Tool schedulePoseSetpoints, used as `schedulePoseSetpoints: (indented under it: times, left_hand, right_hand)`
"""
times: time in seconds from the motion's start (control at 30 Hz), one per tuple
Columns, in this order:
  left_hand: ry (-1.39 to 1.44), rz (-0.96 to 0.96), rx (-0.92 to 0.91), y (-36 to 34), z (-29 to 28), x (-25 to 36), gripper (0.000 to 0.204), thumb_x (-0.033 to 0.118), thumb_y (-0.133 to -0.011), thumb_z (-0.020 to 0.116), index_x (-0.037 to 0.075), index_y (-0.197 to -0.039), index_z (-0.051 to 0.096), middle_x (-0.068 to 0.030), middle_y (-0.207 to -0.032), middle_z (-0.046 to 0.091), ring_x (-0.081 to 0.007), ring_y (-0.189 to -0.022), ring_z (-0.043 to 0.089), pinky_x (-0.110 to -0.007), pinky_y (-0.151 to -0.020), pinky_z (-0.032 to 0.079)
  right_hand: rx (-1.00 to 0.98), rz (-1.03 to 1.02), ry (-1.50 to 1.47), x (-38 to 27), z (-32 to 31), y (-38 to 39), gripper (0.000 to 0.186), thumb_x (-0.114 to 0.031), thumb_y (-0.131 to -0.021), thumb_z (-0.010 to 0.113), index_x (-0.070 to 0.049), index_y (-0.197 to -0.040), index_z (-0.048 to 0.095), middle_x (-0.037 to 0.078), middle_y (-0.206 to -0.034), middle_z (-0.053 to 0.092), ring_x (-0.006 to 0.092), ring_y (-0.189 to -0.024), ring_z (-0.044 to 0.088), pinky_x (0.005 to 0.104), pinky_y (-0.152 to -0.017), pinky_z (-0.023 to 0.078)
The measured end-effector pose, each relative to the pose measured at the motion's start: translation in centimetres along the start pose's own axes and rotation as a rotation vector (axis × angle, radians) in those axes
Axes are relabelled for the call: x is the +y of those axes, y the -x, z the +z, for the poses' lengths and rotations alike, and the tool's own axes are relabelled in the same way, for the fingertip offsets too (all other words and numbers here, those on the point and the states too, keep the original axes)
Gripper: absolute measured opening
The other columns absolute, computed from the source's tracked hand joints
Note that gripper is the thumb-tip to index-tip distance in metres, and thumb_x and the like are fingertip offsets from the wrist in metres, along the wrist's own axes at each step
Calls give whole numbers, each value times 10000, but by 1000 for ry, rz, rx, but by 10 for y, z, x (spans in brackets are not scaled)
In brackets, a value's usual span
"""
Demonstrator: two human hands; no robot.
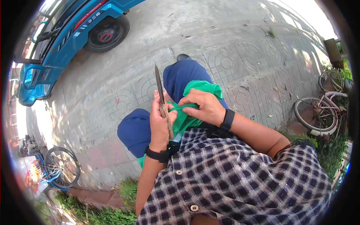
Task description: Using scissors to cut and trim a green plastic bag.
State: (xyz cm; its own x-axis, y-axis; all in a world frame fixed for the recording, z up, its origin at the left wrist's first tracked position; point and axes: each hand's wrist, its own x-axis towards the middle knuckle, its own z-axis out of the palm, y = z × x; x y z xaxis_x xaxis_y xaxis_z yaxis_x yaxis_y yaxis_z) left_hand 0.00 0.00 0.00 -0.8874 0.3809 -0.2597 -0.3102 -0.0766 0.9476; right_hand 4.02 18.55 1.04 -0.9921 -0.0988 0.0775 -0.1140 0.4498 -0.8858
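Note:
Upright in my left hand (159, 125) is a knife (160, 84) with a long, narrow dark blade and a rough wooden handle. Its tip points away from me, and the handle lies along my palm. My right hand (206, 107) pinches a twisted strip of green cloth (175, 107) between thumb and fingers. That strip runs across to my left hand, beside the handle; whether it goes around it, I cannot tell. More green cloth (210, 87) is spread over my lap and blue-trousered knees. Black bands circle both my wrists.
Beyond my knees lies patterned paving (240, 63). A blue three-wheeled vehicle (71, 41) stands at the far left. One bicycle (62, 167) is at the lower left, another bicycle (318, 112) at the right. Green plants (101, 213) grow along the lower left edge.

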Motion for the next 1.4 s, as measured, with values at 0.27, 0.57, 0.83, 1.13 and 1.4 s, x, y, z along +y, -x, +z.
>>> schedulePoseSetpoints:
  times: [0.27, 0.57, 0.83, 1.13, 1.4]
  left_hand:
    - [-7, -41, 40, 15, -1, 0, 579, -18, -773, 621, 46, -1322, 450, 8, -912, 493, -62, -801, 490, -193, -728, 415]
    - [-20, -32, 29, 15, 0, 2, 584, -44, -771, 604, 32, -1325, 438, 13, -916, 490, -50, -788, 473, -178, -716, 405]
    - [29, 3, 43, 14, -1, 2, 547, 17, -766, 604, 20, -1288, 440, -7, -849, 506, -86, -756, 511, -209, -707, 447]
    - [34, -28, 39, 14, 4, 3, 540, 20, -785, 610, 27, -1294, 428, -1, -840, 515, -64, -728, 504, -184, -658, 424]
    - [42, -35, 25, 14, 4, 0, 509, 1, -816, 609, 33, -1291, 429, 0, -846, 527, -50, -730, 504, -171, -654, 418]
  right_hand:
    - [-94, 169, -211, 4, 7, 9, 211, -106, -770, 730, -45, -961, 665, 46, -874, 624, 154, -828, 588, 280, -739, 459]
    - [-180, 500, -750, 23, 16, 9, 162, -138, -813, 713, -34, -935, 686, -15, -852, 663, 52, -757, 575, 216, -687, 458]
    - [-248, 566, -748, 22, 9, 8, 150, -120, -843, 664, -58, -978, 675, -59, -831, 631, -6, -690, 511, 166, -578, 373]
    - [-272, 718, -1073, 27, 10, 10, 131, -122, -852, 661, -76, -975, 663, -54, -829, 644, 8, -661, 535, 172, -551, 393]
    - [-292, 758, -1270, 29, 12, 14, 159, -121, -875, 639, -72, -1024, 661, -34, -858, 649, 28, -660, 543, 189, -571, 426]
